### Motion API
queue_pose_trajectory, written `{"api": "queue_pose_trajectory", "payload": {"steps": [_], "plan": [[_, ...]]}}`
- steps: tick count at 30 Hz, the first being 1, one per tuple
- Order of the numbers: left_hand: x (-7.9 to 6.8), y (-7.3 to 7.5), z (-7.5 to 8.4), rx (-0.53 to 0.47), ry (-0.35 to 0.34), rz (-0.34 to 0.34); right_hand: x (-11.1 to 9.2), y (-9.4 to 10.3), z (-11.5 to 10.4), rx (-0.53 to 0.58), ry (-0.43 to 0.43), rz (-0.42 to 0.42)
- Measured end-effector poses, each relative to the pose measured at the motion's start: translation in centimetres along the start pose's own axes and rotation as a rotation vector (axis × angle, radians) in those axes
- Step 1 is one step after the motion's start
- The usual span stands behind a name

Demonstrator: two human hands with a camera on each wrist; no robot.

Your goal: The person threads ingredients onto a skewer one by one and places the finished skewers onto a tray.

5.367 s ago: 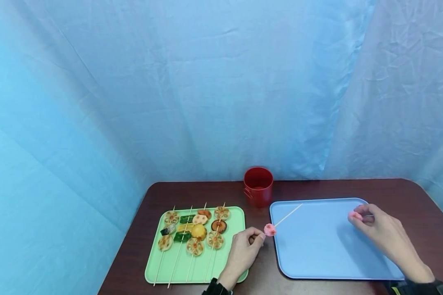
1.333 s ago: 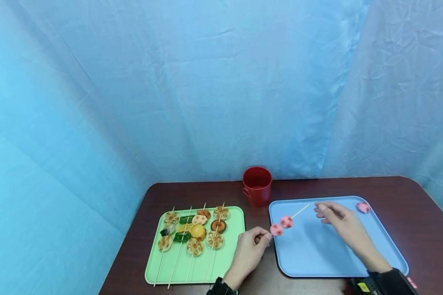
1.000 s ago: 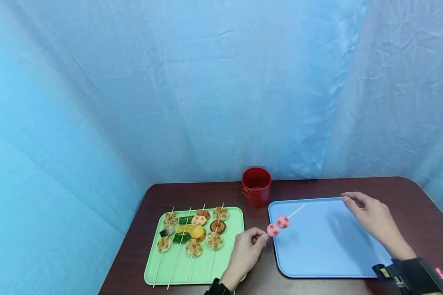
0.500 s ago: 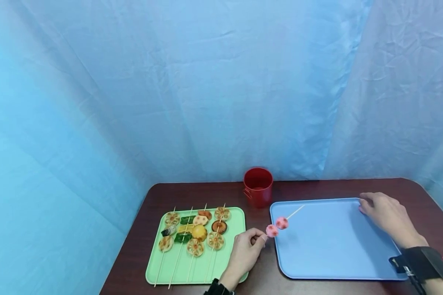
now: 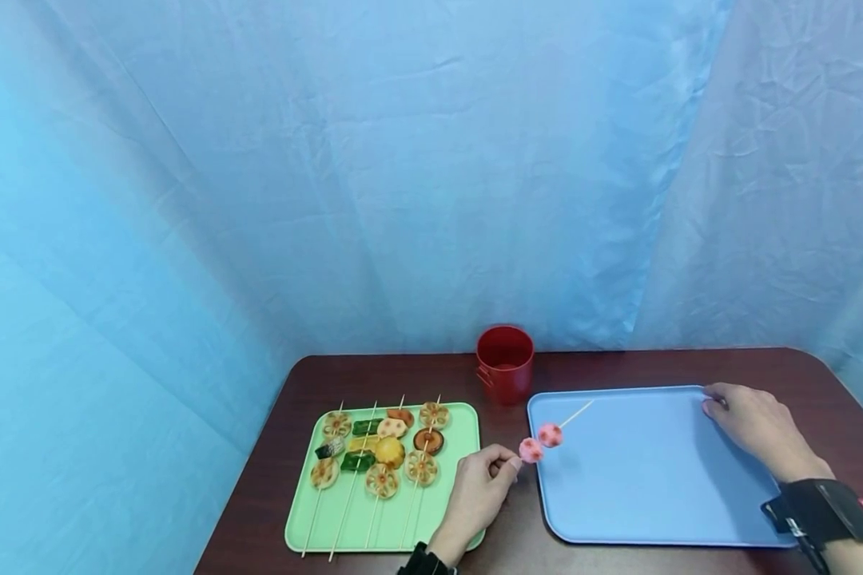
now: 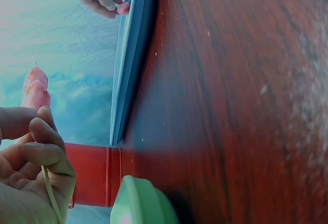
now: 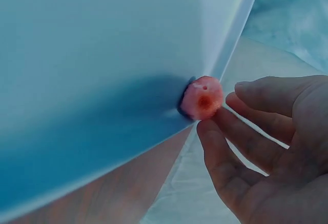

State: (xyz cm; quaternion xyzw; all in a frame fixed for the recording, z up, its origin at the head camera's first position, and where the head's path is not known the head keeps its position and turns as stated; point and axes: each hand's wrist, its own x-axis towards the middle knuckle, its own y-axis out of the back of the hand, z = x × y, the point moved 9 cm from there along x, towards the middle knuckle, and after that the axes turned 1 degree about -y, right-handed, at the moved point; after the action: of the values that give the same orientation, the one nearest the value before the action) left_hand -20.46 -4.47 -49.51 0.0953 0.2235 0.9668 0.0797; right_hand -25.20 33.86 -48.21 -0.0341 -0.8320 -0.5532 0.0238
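In the head view my left hand (image 5: 477, 489) pinches a thin wooden skewer (image 5: 577, 414) close to two pink food balls (image 5: 550, 435) threaded on it. Its tip points up and right over the left edge of the blue tray (image 5: 662, 471). The left wrist view shows the stick's lower end running across my curled fingers. At the tray's far right corner is my right hand (image 5: 758, 423). A third pink ball (image 7: 203, 98), with a small hole, lies in that corner. My right fingertips (image 7: 207, 127) are at its side, the upper finger a little apart from it.
Left of my left hand lies a green tray (image 5: 298, 511) bearing several loaded skewers with lotus slices, mushroom and green and yellow pieces. A red mug (image 5: 505, 379) stands at the back between the trays. Blue cloth (image 5: 431, 200) hangs behind the dark wooden table (image 5: 252, 487).
A second pink ball has joined the first on the skewer. My right hand let go near the skewer and moved right to the tray's far corner. The left hand stays nearly in place.
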Motion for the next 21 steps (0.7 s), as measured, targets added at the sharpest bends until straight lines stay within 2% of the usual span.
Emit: {"api": "queue_pose_trajectory", "payload": {"steps": [9,21], "plan": [[0.06,-0.05,0.20,0.006,-0.011,0.003,0.12,-0.13,0.32,-0.032,0.001,0.021],[-0.01,-0.05,-0.01,0.007,0.006,0.000,-0.16,-0.77,0.04,-0.044,0.010,-0.010]]}}
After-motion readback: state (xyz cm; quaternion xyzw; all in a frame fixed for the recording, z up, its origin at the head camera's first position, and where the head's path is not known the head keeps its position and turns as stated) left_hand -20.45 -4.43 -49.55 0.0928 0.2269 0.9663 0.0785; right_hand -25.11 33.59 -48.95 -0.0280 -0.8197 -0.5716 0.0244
